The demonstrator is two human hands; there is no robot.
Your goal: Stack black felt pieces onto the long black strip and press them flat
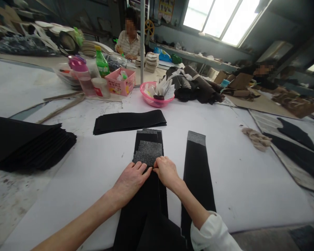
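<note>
From the table's [237, 188] near edge I see a black strip [148, 195] running inward, its far end showing a grey patch [148, 153]. My left hand [133, 177] lies across it, fingers bent at the patch's near edge; my right hand [167, 171] meets it there, thumb and fingers narrow. I cannot tell whether either grips or only presses. A second strip [197, 170] lies to the right, apart. Toward the left edge sits a dark stack [29, 143]; beyond the hands, a folded pile [129, 122]. Near the far edge stand a pink bowl [157, 103] and box [120, 85]; past them sits a person [131, 43].
</note>
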